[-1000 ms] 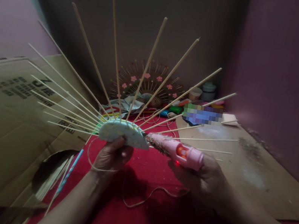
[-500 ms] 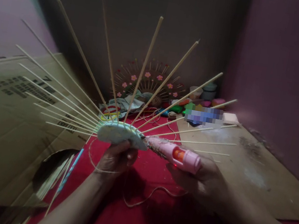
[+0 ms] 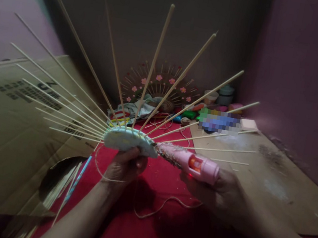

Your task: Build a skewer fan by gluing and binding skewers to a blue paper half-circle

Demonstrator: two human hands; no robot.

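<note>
Pinched in my left hand [image 3: 127,164] is a pale round disc [image 3: 127,140], tilted nearly edge-on, with several thin wooden sticks [image 3: 156,61] fanning out from its rim. My right hand [image 3: 223,190] is wrapped round a pink glue gun [image 3: 204,169], which has an orange part inside and a small red light. The gun's dirty nozzle points left and meets or nearly meets the disc's right edge. A thin string [image 3: 158,212] loops by my left wrist and trails across the red cloth.
Cardboard [image 3: 8,122] with a dark hole stands at the left, sticks showing in the hole. Red cloth [image 3: 127,235] covers the middle; a brown board [image 3: 287,189] lies right. Behind are a flower-decorated stick fan [image 3: 159,78], scissors, packets and a lidded container [image 3: 225,95].
The glue gun and my right hand have shifted slightly right. The stick tips appear a little higher and more spread, and the background has shifted slightly with the view.
</note>
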